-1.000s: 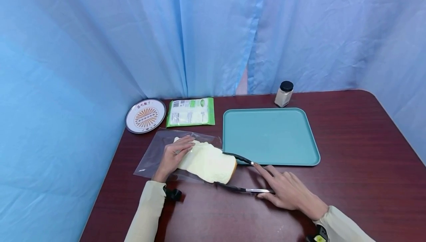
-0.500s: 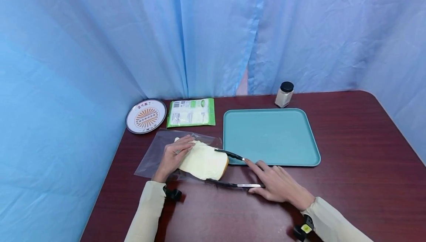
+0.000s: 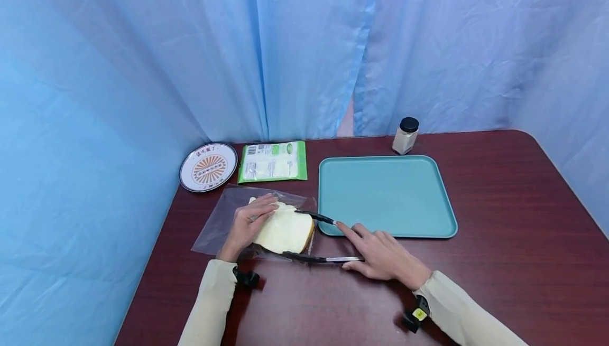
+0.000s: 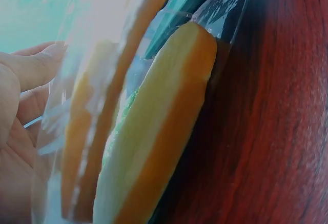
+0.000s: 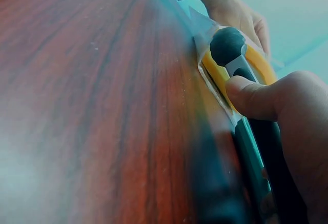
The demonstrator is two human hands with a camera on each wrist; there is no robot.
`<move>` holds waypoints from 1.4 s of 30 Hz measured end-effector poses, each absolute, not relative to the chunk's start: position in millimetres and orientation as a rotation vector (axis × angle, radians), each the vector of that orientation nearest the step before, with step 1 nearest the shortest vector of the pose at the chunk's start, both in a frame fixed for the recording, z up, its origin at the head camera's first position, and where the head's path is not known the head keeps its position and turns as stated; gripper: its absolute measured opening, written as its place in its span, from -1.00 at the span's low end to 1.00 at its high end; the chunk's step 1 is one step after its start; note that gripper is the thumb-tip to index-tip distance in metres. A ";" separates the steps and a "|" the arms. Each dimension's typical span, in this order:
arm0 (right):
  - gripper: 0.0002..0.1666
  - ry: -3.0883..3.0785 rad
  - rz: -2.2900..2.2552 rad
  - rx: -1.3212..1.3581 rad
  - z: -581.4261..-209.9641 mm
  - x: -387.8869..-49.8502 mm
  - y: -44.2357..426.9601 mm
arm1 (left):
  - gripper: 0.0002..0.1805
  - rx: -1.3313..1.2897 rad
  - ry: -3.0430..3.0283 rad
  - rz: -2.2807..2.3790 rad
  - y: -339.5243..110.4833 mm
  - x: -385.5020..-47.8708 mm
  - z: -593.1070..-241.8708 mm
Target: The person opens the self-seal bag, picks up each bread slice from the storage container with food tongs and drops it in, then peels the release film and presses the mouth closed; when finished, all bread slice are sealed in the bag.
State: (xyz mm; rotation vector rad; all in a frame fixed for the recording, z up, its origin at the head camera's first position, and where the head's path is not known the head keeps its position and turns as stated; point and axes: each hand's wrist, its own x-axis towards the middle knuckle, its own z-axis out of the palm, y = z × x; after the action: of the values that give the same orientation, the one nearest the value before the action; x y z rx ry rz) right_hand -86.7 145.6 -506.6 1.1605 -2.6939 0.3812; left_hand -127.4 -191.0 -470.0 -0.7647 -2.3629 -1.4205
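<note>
In the head view a sandwich of white bread slices point(image 3: 285, 231) lies in a clear plastic bag point(image 3: 214, 224) on the table. A bit of green shows between the slices in the left wrist view. My left hand point(image 3: 249, 223) holds the bag's film over the sandwich, thumb against the plastic point(image 4: 54, 88). My right hand point(image 3: 380, 256) grips black-tipped tongs point(image 3: 311, 259), index finger along one arm and thumb on the other. The tong arms lie along both sides of the sandwich, their tips at the bag. The right wrist view shows one black tong tip point(image 5: 228, 46) beside the bread.
Right of the bag lies a teal tray point(image 3: 385, 195). Behind it stands a black-lidded jar point(image 3: 406, 136). A green-and-white packet point(image 3: 273, 162) and a patterned plate point(image 3: 208, 167) lie at the back left. Blue curtains point(image 3: 304, 50) hang behind the table.
My right hand has moved left with the tongs, and the sandwich has slid left, deeper into the bag. My left hand has stayed in place.
</note>
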 end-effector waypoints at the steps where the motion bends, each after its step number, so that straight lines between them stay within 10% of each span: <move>1: 0.03 -2.698 0.378 1.165 -506.4 -87.4 144.2 | -0.81 -0.764 -2.363 -1.422 -191.0 -127.4 -469.9; 42: 0.02 -2.758 0.347 1.162 -493.0 -110.1 101.1 | -0.81 -0.799 -2.283 -1.367 -189.0 -129.4 -469.8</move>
State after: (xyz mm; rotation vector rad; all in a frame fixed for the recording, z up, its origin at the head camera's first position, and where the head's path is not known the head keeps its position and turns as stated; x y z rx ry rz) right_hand -110.1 101.1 -493.0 1.1624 -2.7582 0.3468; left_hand -129.4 -189.0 -469.8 -0.7989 -2.2835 -1.3670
